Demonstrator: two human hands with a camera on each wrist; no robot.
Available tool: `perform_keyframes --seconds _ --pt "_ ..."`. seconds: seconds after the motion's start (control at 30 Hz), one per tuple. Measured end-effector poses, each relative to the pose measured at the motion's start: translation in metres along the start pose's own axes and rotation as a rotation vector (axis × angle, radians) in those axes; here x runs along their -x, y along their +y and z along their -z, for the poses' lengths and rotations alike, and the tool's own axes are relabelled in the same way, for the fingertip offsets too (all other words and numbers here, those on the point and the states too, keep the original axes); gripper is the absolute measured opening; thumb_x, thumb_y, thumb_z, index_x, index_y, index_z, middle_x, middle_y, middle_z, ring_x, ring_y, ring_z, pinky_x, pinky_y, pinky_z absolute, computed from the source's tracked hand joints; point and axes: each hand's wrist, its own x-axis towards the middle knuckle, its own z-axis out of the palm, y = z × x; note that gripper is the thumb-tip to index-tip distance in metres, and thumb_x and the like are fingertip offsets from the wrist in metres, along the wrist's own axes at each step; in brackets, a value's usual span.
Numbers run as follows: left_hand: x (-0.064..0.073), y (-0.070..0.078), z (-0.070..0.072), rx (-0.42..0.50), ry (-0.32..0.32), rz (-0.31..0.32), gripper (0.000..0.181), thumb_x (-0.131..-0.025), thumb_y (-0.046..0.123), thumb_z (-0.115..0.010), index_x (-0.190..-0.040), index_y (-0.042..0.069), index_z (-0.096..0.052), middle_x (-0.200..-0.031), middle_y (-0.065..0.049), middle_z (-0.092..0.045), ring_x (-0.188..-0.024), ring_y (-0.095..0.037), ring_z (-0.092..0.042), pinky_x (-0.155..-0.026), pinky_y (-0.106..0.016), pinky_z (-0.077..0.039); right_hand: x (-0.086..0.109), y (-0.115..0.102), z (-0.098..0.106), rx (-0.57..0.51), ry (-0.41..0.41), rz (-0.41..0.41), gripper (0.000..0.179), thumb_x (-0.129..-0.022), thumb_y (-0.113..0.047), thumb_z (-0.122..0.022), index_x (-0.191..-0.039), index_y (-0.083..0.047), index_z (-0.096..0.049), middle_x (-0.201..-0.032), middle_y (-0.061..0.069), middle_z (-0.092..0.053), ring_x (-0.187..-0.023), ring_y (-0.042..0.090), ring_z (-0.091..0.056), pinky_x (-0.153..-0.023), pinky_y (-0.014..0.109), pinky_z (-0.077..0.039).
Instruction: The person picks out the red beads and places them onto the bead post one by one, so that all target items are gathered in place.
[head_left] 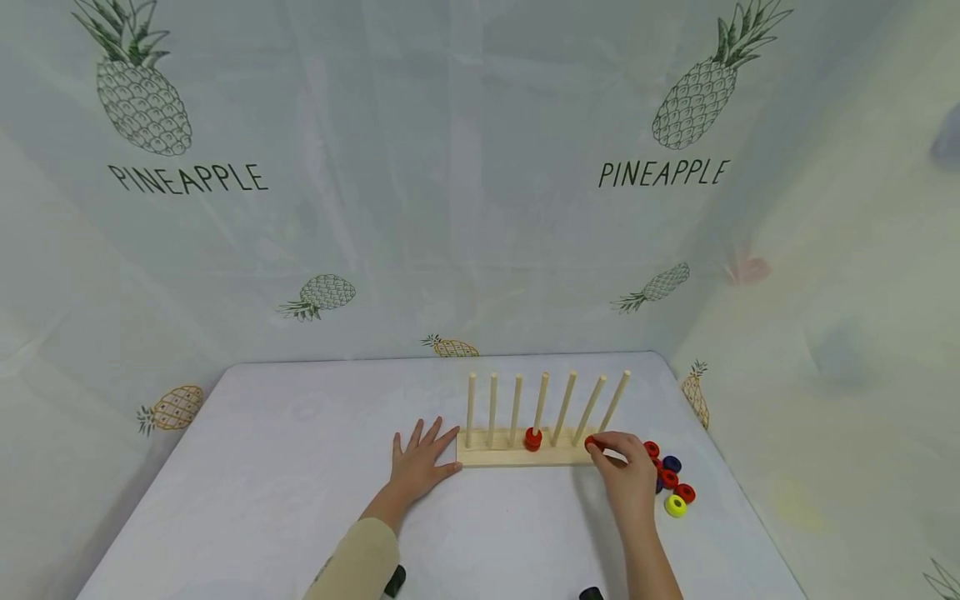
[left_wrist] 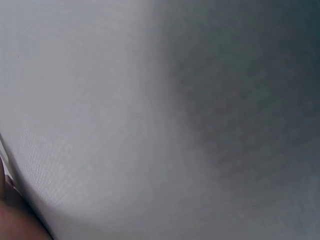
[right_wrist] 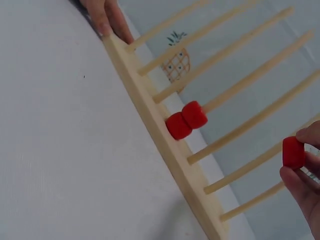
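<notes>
A wooden peg rack (head_left: 498,457) with a row of several upright pegs stands on the white table. Two red beads (right_wrist: 186,120) are stacked at the bottom of its middle peg. My left hand (head_left: 414,472) lies on the table with fingers spread, thumb and forefinger touching the rack's left end. Between thumb and fingers, my right hand (head_left: 628,477) pinches another red bead (right_wrist: 293,152), held off the table near the rack's right-hand pegs. In the left wrist view only a bit of skin (left_wrist: 15,217) shows at the lower left corner; the rest is pale blurred surface.
Right of the right hand lies a loose group of beads: several red beads (head_left: 670,479), dark blue beads (head_left: 672,464) and a yellow bead (head_left: 676,506). A pineapple-printed cloth (head_left: 465,208) hangs behind the table. Small black objects (head_left: 591,593) show at the bottom edge.
</notes>
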Motion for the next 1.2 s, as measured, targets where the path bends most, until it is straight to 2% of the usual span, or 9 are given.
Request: perform_keyframes --seconds 0.2,0.4,0.63,0.7,1.03,1.2 --pt "-0.001 -0.002 -0.003 -0.008 0.000 -0.003 0.068 -0.089 0.058 -0.060 -0.147 0.026 -0.045 -0.158 -0.010 -0.028 -0.145 -0.040 -0.014 -0.106 -0.072 -0.002 0.001 -0.015 -0.003 -0.091 -0.008 0.049 0.018 -0.077 0.008 -0.078 -0.093 -0.001 -0.075 -0.099 0.009 -0.066 -0.089 0.003 -0.057 -0.070 0.010 -0.050" --pt "-0.001 -0.003 -0.004 -0.005 0.000 -0.001 0.068 -0.089 0.058 -0.060 -0.147 0.026 -0.045 -0.158 -0.010 -0.028 -0.145 -0.040 -0.014 -0.106 -0.072 -0.002 0.005 -0.055 0.001 -0.094 -0.028 0.070 0.016 -0.078 0.012 -0.075 -0.093 0.006 -0.073 -0.098 0.016 -0.064 -0.086 0.007 -0.059 -0.070 0.011 -0.051" --pt "-0.003 -0.005 -0.007 -0.009 0.001 0.004 0.069 -0.088 0.059 -0.060 -0.147 0.027 -0.045 -0.158 -0.009 -0.028 -0.146 -0.040 -0.013 -0.106 -0.071 -0.001 0.003 -0.068 0.000 -0.135 -0.057 0.125 0.016 -0.078 0.014 -0.073 -0.093 0.009 -0.073 -0.097 0.017 -0.062 -0.087 0.014 -0.060 -0.071 0.013 -0.052" --pt "-0.003 -0.005 -0.007 -0.008 0.001 0.004 0.069 -0.088 0.059 -0.060 -0.147 0.027 -0.045 -0.158 -0.009 -0.028 -0.146 -0.040 -0.013 -0.106 -0.071 -0.001 0.004 -0.082 0.002 -0.139 -0.064 0.123 0.016 -0.078 0.015 -0.072 -0.093 0.010 -0.072 -0.097 0.019 -0.062 -0.087 0.019 -0.060 -0.072 0.015 -0.053" --pt "-0.002 -0.003 -0.005 -0.002 0.005 0.004 0.068 -0.088 0.058 -0.060 -0.147 0.026 -0.046 -0.158 -0.010 -0.029 -0.145 -0.040 -0.014 -0.106 -0.072 -0.002 -0.001 -0.099 0.000 -0.222 -0.104 0.131 0.015 -0.080 0.016 -0.068 -0.094 0.012 -0.071 -0.098 0.019 -0.058 -0.086 0.018 -0.061 -0.074 0.018 -0.054" --pt "-0.001 -0.002 -0.004 0.004 0.004 0.003 0.068 -0.088 0.057 -0.061 -0.147 0.026 -0.046 -0.158 -0.010 -0.029 -0.145 -0.041 -0.014 -0.106 -0.072 -0.001 -0.003 -0.107 -0.001 -0.188 -0.107 0.137 0.017 -0.081 0.016 -0.068 -0.096 0.011 -0.070 -0.101 0.019 -0.058 -0.091 0.022 -0.060 -0.077 0.020 -0.054"
